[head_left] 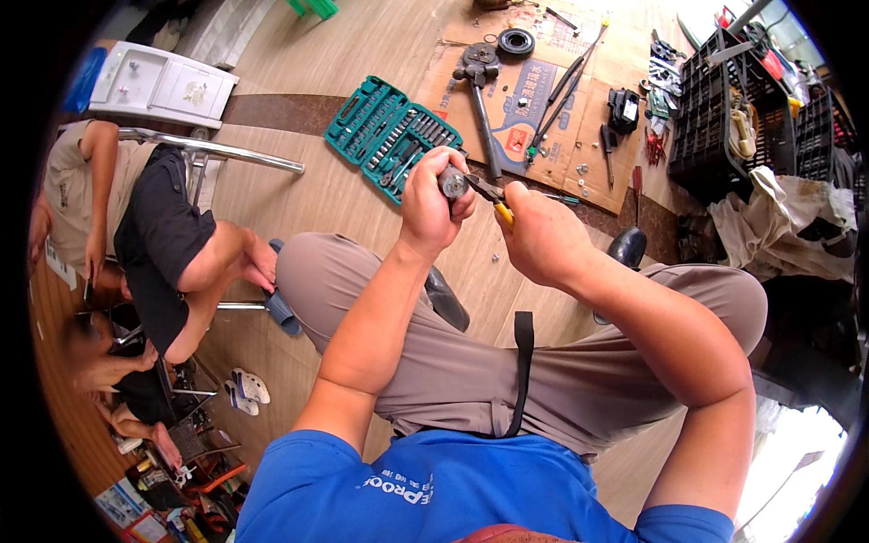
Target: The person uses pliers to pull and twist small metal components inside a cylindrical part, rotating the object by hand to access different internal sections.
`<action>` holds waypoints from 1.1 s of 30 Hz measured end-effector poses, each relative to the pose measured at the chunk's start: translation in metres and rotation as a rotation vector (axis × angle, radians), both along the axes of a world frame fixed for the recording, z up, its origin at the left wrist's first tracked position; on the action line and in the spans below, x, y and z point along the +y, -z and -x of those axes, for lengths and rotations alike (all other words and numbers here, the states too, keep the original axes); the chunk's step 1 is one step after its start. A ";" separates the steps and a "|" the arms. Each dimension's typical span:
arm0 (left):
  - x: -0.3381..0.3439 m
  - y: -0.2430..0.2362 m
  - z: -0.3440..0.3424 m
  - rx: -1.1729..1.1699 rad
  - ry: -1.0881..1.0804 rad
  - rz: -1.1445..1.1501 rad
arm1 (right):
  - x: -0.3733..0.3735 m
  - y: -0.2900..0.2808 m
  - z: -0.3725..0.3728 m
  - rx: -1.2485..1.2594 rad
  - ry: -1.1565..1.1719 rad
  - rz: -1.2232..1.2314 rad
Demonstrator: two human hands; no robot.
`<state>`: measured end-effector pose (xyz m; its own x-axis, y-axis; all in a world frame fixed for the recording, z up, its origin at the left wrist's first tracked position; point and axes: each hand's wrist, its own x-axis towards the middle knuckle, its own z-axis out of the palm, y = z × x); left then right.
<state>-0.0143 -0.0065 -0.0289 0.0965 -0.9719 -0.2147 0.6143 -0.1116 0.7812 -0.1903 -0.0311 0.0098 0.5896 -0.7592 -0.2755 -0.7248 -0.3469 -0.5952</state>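
My left hand [432, 201] is closed around a grey metal cylinder [453, 185], its round end turned up toward me. Closed on yellow-handled pliers [504, 214], my right hand [546, 237] brings their dark jaws to the cylinder's edge. Both hands are held above the floor, in front of my knees. Just beyond my left hand lies an open green socket set case [387, 136] with sockets and bits in it. A long-handled metal tool [483, 109] with a round head rests on the flattened cardboard [462, 63] beyond my hands.
The cardboard also bears a black ring [516, 42], a screwdriver [607, 154] and a black boxy part [624, 109]. Black crates [715, 118] of tools stand at right, beside a crumpled pale cloth [787, 222]. People sit at left, near a white cabinet [163, 84] and loose clogs [247, 389].
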 end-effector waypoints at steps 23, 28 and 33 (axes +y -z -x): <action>-0.004 0.004 0.000 0.175 -0.001 -0.102 | 0.000 -0.005 -0.001 -0.060 0.000 0.154; -0.006 0.003 0.001 0.178 0.019 -0.144 | -0.001 -0.003 -0.001 -0.017 0.004 0.097; -0.004 0.001 -0.001 0.214 0.020 -0.216 | -0.002 -0.005 -0.005 0.022 0.017 -0.004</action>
